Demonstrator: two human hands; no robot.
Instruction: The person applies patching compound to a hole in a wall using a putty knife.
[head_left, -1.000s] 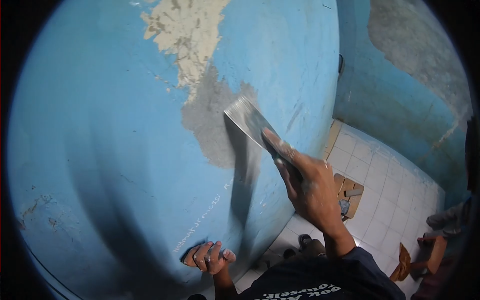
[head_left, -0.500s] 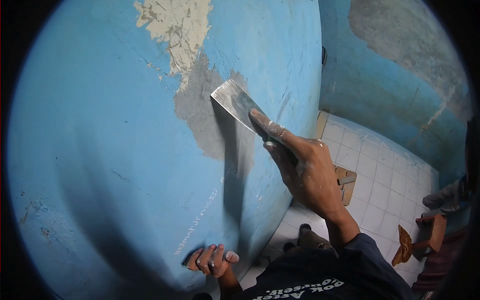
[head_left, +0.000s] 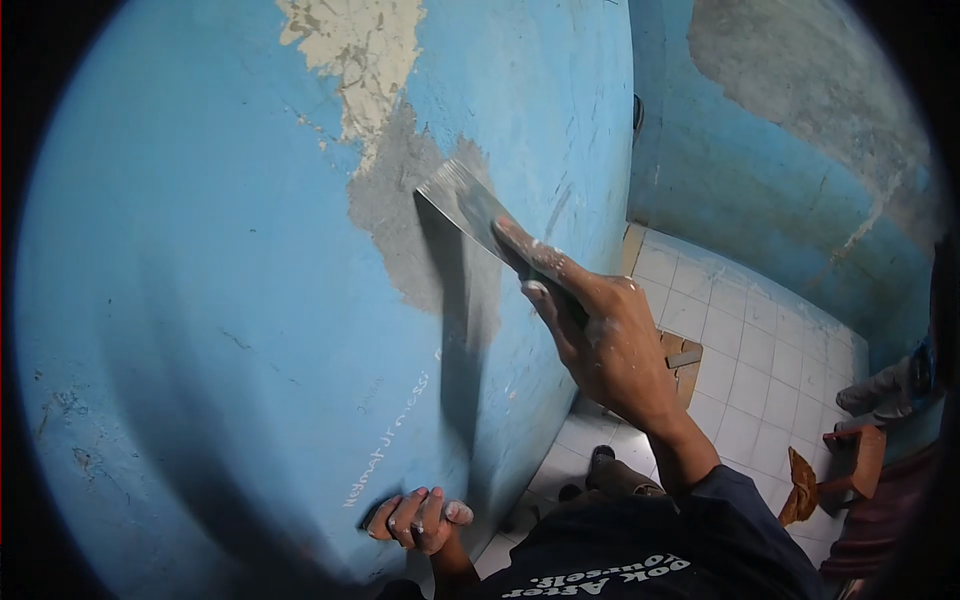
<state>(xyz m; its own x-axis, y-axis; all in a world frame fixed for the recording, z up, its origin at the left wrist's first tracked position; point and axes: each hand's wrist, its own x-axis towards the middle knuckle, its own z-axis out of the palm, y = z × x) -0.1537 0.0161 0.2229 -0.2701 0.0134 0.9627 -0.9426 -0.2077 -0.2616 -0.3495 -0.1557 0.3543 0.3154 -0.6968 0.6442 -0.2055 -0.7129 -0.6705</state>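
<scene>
My right hand [head_left: 610, 340] grips a putty knife [head_left: 465, 205] by its dark handle, index finger along the blade. The blade's edge lies at a grey bare patch [head_left: 395, 200] on the blue wall [head_left: 230, 200], below a cream patch [head_left: 365, 60]. Low on the wall my left hand [head_left: 420, 518] has its fingers curled beside the white handwriting. A dark edge shows at those fingers, but what they hold is hidden. White smears mark the fingers of both hands.
White floor tiles [head_left: 735, 330] lie at the right, with a small wooden piece [head_left: 682, 362] on them. Farther right are an orange-brown object [head_left: 862, 465], a crumpled brown piece [head_left: 800, 488] and part of another person [head_left: 880, 395]. A second wall [head_left: 780, 150] stands behind.
The view has shifted slightly. The putty knife's blade edge sits a little farther left on the grey patch. My left hand keeps its curled shape low on the wall.
</scene>
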